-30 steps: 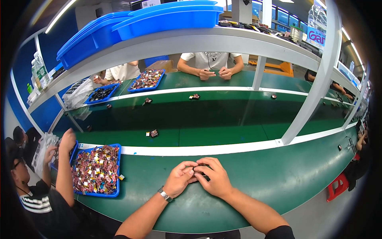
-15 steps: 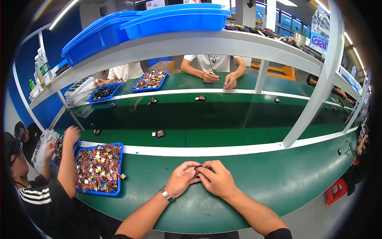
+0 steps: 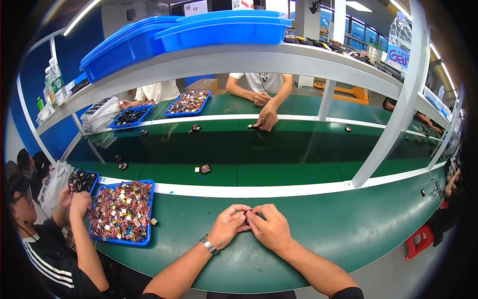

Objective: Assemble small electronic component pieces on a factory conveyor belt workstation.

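Over the near green worktop (image 3: pixel 323 224), my two hands meet fingertip to fingertip. My left hand (image 3: pixel 229 226), with a metal watch (image 3: pixel 209 244) on its wrist, has its fingers curled round a small dark part (image 3: pixel 247 217). My right hand (image 3: pixel 270 229) pinches the same part from the other side. Fingers cover most of it, so its exact kind cannot be made out. To the left of my hands stands a blue tray (image 3: pixel 149 212) heaped with small reddish electronic pieces with white and yellow tabs.
A co-worker (image 3: pixel 52 249) sits at the left by a tray of black parts (image 3: pixel 82 180). Small parts (image 3: pixel 203 169) lie on the green belt (image 3: pixel 279 172) ahead. Another person's hand (image 3: pixel 268 117) reaches onto it. A shelf (image 3: pixel 224 59) with blue bins (image 3: pixel 224 32) and a post (image 3: pixel 393 129) spans above.
The person opposite has reached onto the belt, to a small part there. The left co-worker's raised hand has come down by the black parts. My hands have barely shifted around the dark part.
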Demonstrator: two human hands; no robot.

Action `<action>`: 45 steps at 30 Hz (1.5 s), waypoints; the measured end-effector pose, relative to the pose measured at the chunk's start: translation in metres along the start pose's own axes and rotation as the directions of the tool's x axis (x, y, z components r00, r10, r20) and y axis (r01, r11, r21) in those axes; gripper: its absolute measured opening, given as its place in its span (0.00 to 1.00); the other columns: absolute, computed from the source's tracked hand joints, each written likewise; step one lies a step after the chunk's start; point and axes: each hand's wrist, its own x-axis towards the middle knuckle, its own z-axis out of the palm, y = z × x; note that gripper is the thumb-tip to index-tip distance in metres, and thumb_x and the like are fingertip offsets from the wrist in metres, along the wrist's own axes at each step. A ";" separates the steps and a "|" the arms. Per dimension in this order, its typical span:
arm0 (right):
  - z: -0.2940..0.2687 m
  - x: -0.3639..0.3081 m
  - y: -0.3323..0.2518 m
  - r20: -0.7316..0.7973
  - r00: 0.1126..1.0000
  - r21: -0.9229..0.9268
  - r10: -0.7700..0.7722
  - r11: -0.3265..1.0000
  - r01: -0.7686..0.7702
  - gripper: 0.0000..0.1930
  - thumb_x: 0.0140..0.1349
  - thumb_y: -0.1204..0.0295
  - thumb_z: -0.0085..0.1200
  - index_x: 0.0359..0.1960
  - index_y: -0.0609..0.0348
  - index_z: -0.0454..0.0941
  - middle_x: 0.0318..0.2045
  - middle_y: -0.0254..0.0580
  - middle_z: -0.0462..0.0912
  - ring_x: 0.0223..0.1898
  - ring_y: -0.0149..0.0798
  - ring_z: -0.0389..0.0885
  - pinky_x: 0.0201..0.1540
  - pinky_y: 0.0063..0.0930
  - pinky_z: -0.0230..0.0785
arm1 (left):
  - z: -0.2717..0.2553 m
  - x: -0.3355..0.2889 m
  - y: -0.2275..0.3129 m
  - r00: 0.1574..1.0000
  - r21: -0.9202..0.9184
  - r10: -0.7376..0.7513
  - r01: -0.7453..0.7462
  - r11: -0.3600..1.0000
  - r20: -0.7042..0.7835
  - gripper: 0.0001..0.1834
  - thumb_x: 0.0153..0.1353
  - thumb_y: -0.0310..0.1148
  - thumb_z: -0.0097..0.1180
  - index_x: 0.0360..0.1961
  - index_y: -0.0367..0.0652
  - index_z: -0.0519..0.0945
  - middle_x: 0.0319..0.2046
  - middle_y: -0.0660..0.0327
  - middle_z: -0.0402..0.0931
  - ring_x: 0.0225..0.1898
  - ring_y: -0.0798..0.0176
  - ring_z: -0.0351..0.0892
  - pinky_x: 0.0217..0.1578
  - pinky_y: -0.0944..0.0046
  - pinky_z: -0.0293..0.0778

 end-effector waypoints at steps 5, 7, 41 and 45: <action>0.003 0.002 0.000 -0.016 1.000 -0.028 -0.001 1.000 0.001 0.14 0.50 0.77 0.63 0.41 0.57 0.80 0.35 0.37 0.79 0.39 0.40 0.78 0.40 0.34 0.74 | 0.003 0.002 -0.001 0.998 0.024 0.054 -0.054 0.998 -0.029 0.12 0.70 0.25 0.46 0.53 0.38 0.70 0.48 0.57 0.78 0.49 0.65 0.79 0.49 0.62 0.79; -0.007 0.008 -0.004 -0.009 0.999 0.057 0.043 0.997 -0.043 0.15 0.51 0.77 0.63 0.43 0.57 0.80 0.35 0.38 0.79 0.38 0.41 0.79 0.39 0.34 0.74 | 0.004 0.003 -0.003 0.995 0.060 0.078 -0.075 0.995 -0.055 0.11 0.70 0.25 0.47 0.52 0.38 0.71 0.48 0.56 0.78 0.47 0.66 0.79 0.47 0.63 0.80; 0.002 0.007 0.028 0.100 0.844 0.456 0.527 0.730 -0.510 0.07 0.53 0.80 0.62 0.34 0.65 0.82 0.31 0.40 0.80 0.28 0.29 0.81 0.32 0.20 0.74 | 0.004 0.008 0.000 0.983 0.147 0.163 -0.149 0.978 -0.086 0.18 0.64 0.21 0.51 0.55 0.33 0.69 0.49 0.52 0.76 0.46 0.62 0.80 0.46 0.62 0.80; 0.005 0.004 0.006 0.083 0.886 0.445 0.456 0.779 -0.442 0.06 0.52 0.82 0.62 0.33 0.65 0.81 0.30 0.39 0.79 0.27 0.28 0.80 0.30 0.20 0.74 | -0.001 0.007 -0.004 0.970 0.255 0.206 -0.169 0.952 -0.127 0.16 0.64 0.21 0.51 0.53 0.28 0.72 0.44 0.53 0.79 0.42 0.63 0.82 0.43 0.64 0.81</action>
